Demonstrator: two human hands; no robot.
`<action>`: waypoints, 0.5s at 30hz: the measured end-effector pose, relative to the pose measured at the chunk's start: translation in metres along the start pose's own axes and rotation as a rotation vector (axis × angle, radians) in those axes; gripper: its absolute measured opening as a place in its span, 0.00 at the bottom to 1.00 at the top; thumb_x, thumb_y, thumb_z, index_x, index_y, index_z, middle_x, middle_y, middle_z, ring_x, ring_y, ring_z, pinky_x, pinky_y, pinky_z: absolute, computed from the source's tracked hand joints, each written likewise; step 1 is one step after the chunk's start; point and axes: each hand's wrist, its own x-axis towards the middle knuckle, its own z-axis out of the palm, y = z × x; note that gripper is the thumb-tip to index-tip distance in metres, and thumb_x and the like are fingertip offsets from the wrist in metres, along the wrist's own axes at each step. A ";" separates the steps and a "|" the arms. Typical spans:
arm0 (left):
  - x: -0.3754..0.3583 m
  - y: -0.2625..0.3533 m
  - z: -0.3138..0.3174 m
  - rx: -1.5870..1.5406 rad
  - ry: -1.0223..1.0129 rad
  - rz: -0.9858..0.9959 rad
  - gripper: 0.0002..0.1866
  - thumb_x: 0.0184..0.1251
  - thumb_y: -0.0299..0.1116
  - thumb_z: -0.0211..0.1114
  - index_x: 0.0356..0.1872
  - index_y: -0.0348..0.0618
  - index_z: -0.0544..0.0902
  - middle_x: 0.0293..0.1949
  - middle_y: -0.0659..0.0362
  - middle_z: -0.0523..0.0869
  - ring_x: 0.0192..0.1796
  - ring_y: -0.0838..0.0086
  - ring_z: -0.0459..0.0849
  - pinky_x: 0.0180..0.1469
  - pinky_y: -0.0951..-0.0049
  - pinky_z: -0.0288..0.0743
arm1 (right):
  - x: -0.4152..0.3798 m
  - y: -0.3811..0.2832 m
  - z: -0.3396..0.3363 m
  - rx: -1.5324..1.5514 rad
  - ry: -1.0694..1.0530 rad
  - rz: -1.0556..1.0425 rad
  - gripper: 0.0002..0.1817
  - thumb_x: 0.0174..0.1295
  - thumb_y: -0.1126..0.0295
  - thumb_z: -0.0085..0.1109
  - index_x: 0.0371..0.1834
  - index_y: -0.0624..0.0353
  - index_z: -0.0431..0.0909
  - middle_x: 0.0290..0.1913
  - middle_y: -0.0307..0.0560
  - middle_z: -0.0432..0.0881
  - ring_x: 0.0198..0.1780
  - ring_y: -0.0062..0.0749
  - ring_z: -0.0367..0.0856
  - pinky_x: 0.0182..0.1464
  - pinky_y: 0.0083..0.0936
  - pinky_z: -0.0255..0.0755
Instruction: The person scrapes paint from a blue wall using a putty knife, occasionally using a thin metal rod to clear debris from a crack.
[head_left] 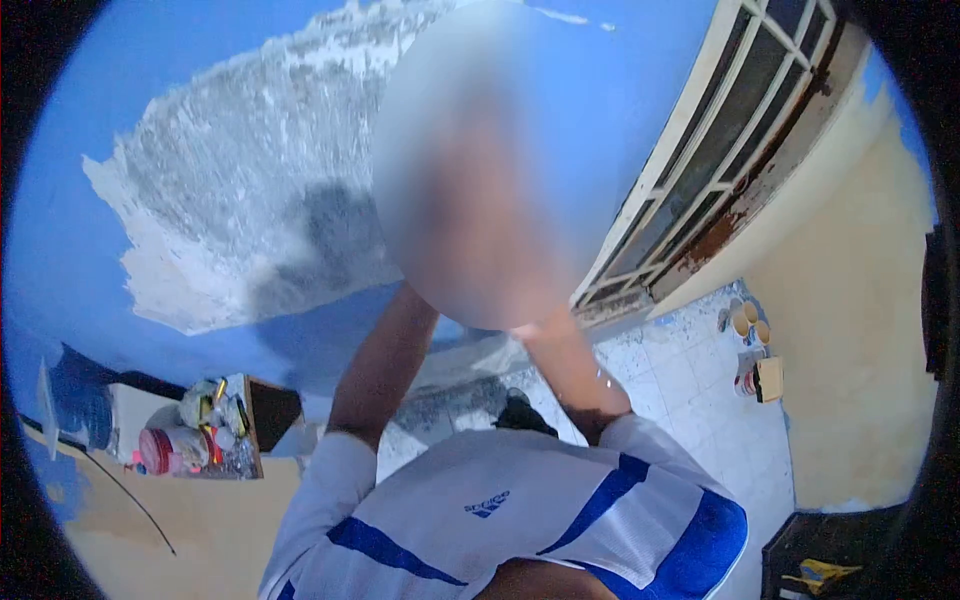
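A large scraped patch (250,140) of grey and white plaster spreads across the upper left of the blue wall (620,130) facing the person, its edges ragged where the paint stops. Both forearms rise toward the patch's right side, where the left hand (450,215) and right hand (515,260) run together in a heavy blur. I cannot tell whether the fingers are open or closed, whether they grip anything, or whether they touch the wall. A shadow (335,230) falls over the patch's lower right part. A barred window (715,140) borders the blue wall on the right. Below left, a shelf (253,430) carries a clear jar with a red lid (155,450) near its front edge. Yellowish cylinders (747,320) stand near the far right corner of the tiled floor (690,400), with a tan box (769,380) along its right edge, beside the beige wall (855,350).
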 end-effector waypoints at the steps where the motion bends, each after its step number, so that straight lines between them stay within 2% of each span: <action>1: -0.013 -0.008 -0.004 -0.006 0.003 -0.069 0.15 0.78 0.39 0.45 0.45 0.34 0.71 0.26 0.53 0.86 0.20 0.72 0.85 0.21 0.73 0.75 | -0.004 0.006 -0.006 -0.001 -0.015 0.022 0.20 0.75 0.48 0.38 0.39 0.50 0.71 0.14 0.30 0.59 0.07 0.17 0.51 0.07 0.15 0.43; 4: -0.032 -0.022 -0.007 -0.006 0.015 -0.162 0.14 0.79 0.38 0.43 0.47 0.35 0.69 0.27 0.52 0.86 0.22 0.72 0.85 0.22 0.73 0.76 | -0.016 0.017 -0.020 -0.031 -0.133 0.089 0.16 0.75 0.48 0.40 0.49 0.45 0.69 0.14 0.30 0.58 0.08 0.15 0.53 0.08 0.14 0.45; 7: -0.027 -0.012 -0.005 -0.005 0.031 -0.126 0.14 0.79 0.38 0.43 0.47 0.34 0.69 0.28 0.52 0.86 0.22 0.71 0.85 0.22 0.72 0.76 | -0.015 0.011 -0.012 -0.002 -0.091 0.086 0.16 0.74 0.47 0.41 0.47 0.46 0.69 0.13 0.30 0.57 0.07 0.15 0.52 0.08 0.14 0.44; 10: 0.009 0.003 0.005 -0.009 0.024 0.005 0.15 0.78 0.38 0.43 0.48 0.34 0.69 0.28 0.52 0.86 0.21 0.70 0.85 0.23 0.71 0.77 | 0.013 -0.014 -0.005 -0.021 -0.093 0.034 0.15 0.74 0.47 0.41 0.47 0.45 0.69 0.13 0.30 0.57 0.07 0.15 0.52 0.07 0.14 0.44; 11: 0.017 0.007 0.009 -0.015 0.025 0.059 0.15 0.78 0.38 0.43 0.48 0.34 0.69 0.27 0.52 0.86 0.21 0.70 0.84 0.23 0.71 0.77 | 0.014 -0.021 -0.001 -0.009 -0.157 0.020 0.15 0.74 0.47 0.41 0.47 0.44 0.69 0.14 0.30 0.58 0.07 0.15 0.52 0.07 0.14 0.45; 13: 0.022 0.017 0.010 -0.035 0.005 0.082 0.16 0.78 0.39 0.44 0.49 0.34 0.69 0.27 0.52 0.86 0.21 0.71 0.84 0.23 0.72 0.77 | 0.018 -0.034 0.010 0.006 -0.303 -0.003 0.15 0.74 0.48 0.42 0.48 0.43 0.70 0.14 0.30 0.59 0.07 0.15 0.52 0.07 0.15 0.45; 14: 0.023 0.020 0.009 -0.044 -0.003 0.091 0.16 0.78 0.39 0.44 0.49 0.34 0.69 0.27 0.52 0.86 0.21 0.71 0.84 0.23 0.72 0.77 | 0.016 -0.033 0.011 0.009 -0.262 0.022 0.14 0.74 0.48 0.42 0.48 0.42 0.70 0.14 0.30 0.59 0.07 0.15 0.53 0.07 0.15 0.45; 15: 0.018 0.019 0.006 -0.011 0.014 0.008 0.16 0.78 0.39 0.44 0.49 0.33 0.69 0.27 0.52 0.86 0.21 0.71 0.84 0.23 0.72 0.77 | 0.011 -0.026 0.010 0.015 -0.218 0.045 0.14 0.74 0.48 0.42 0.49 0.42 0.70 0.14 0.30 0.60 0.07 0.15 0.53 0.07 0.15 0.46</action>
